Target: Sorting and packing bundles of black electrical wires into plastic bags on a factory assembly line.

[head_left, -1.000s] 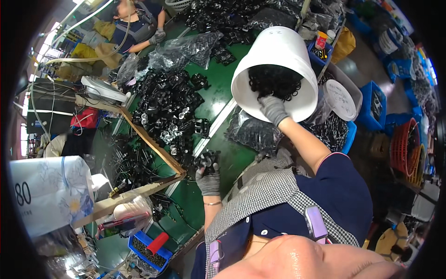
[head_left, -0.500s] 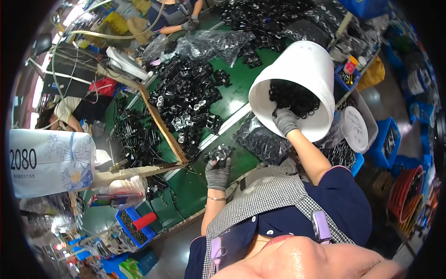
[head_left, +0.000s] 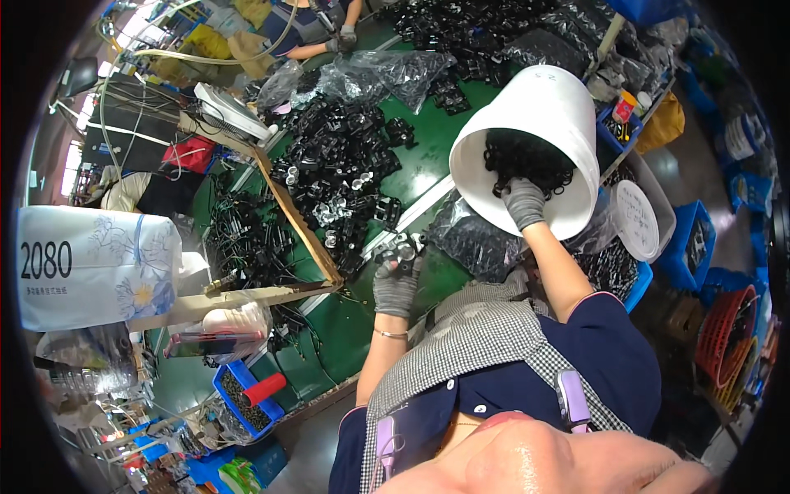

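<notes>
Upright in my gloved left hand [head_left: 396, 288] is a small black plastic part [head_left: 398, 249] with a shiny, clear-looking round piece; the fingers are closed on its lower side. My right hand [head_left: 523, 202], also in a grey glove, reaches into a white bucket [head_left: 550, 99] lying tilted with its mouth toward me. Its fingertips press into a heap of black curled rings [head_left: 535, 160] and are hidden there, so their grip does not show. Beyond my left hand lies a large pile of similar black parts [head_left: 341, 156] on the green table [head_left: 432, 148].
A wooden divider [head_left: 292, 214] separates the pile from black cables [head_left: 234, 235] at left. Black plastic bags [head_left: 477, 243] lie below the bucket's mouth. A blue bin [head_left: 247, 399] stands at lower left, a white lid [head_left: 636, 221] at right. A co-worker's gloved hands [head_left: 341, 41] show at the far side.
The part in my left hand has turned, showing more of its shiny piece. My right hand stays in the bucket among the rings. The whole view has shifted slightly.
</notes>
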A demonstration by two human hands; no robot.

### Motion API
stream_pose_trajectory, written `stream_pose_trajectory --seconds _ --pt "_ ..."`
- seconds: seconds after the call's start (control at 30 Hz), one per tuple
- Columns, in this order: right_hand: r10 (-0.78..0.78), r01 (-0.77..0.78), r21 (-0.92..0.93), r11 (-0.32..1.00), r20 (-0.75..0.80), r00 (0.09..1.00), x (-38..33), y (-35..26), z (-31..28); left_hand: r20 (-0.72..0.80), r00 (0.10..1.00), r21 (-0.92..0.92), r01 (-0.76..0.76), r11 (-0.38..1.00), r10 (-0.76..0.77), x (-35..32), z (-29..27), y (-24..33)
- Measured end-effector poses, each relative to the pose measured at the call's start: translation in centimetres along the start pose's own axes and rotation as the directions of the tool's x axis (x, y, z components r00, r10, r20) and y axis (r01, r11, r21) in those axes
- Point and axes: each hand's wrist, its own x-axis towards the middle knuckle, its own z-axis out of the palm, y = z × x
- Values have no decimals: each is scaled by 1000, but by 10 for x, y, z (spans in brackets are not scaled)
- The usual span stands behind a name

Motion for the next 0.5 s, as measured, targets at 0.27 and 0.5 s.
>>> stream_pose_trajectory --seconds 0.27,0.5 --pt "-703 729 371 575 -233 672 -78 -121 -96 -299 954 -123 -57 991 18 22 3 -3" --pt "-885 875 147 461 0 466 -93 -172 -77 -316 945 -128 -130 983 84 7 11 3"
